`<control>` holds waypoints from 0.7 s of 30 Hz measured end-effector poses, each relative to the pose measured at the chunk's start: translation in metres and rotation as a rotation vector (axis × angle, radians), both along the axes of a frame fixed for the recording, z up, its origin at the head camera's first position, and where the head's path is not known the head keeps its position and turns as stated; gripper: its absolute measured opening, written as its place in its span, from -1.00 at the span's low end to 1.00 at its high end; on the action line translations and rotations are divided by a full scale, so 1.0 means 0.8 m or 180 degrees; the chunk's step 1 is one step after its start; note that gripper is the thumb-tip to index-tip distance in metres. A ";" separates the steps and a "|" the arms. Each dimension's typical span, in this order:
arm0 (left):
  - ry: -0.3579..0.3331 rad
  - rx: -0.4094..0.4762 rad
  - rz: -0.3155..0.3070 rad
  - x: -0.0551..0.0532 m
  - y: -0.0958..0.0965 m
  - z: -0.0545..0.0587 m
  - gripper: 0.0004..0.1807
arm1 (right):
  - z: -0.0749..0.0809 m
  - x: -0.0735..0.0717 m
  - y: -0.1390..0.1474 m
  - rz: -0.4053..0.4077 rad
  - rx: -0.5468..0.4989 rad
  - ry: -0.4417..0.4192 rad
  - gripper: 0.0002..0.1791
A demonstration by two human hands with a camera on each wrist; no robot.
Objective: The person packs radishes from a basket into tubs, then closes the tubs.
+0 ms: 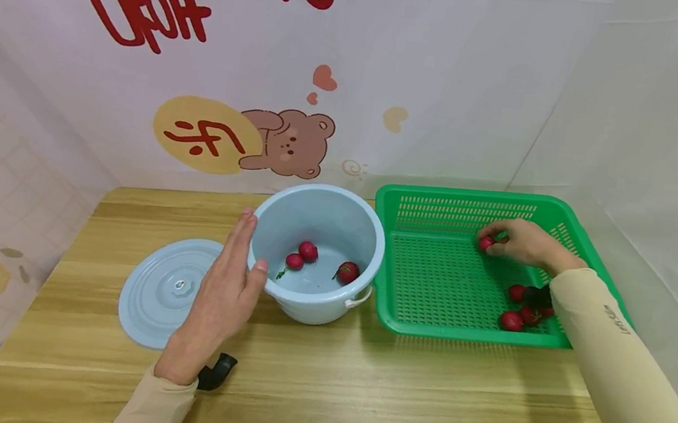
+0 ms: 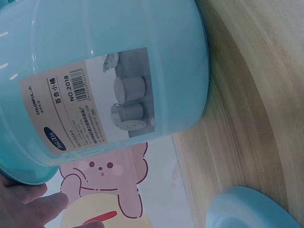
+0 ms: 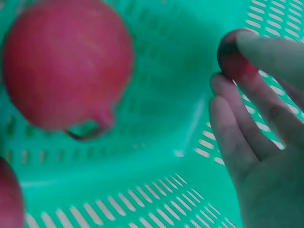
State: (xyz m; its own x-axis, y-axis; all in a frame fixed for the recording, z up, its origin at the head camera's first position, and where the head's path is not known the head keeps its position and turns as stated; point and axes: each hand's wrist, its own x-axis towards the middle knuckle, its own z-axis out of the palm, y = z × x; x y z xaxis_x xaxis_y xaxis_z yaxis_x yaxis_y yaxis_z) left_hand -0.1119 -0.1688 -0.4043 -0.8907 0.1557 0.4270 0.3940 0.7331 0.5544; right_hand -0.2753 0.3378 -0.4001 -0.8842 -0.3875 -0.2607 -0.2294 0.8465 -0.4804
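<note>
My right hand [image 1: 525, 243] pinches a small red radish [image 1: 486, 244] between thumb and fingers, inside the green basket [image 1: 391, 278]. In the right wrist view that radish [image 3: 233, 56] shows a dark top. Several more radishes [image 1: 511, 321] lie in the basket's near right corner, partly behind my right wrist. My left hand [image 1: 225, 289] is at the left rim of the light blue bucket [image 1: 311, 310], its fingers straight. Three radishes [image 1: 308, 251] lie on the bucket's floor. A printed label [image 2: 88, 104] covers part of the bucket's side in the left wrist view.
Left of the bucket, a round blue lid [image 1: 151, 300] lies on the wooden table [image 1: 350, 403], partly behind my left hand. The bucket's white handle [image 1: 359, 296] hangs on its near right side, close to the basket. A printed cloth wall [image 1: 464, 77] rises behind the table.
</note>
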 end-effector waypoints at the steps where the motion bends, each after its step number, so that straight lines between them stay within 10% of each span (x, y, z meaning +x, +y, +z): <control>1: 0.0002 -0.0001 -0.0003 0.000 0.000 0.000 -0.27 | 0.003 0.001 0.001 -0.0006 -0.0010 0.0012 -0.59; 21: -0.0089 -0.0009 0.0037 0.001 0.000 0.002 -0.27 | 0.063 0.025 -0.007 -0.0148 -0.0339 0.0216 -0.59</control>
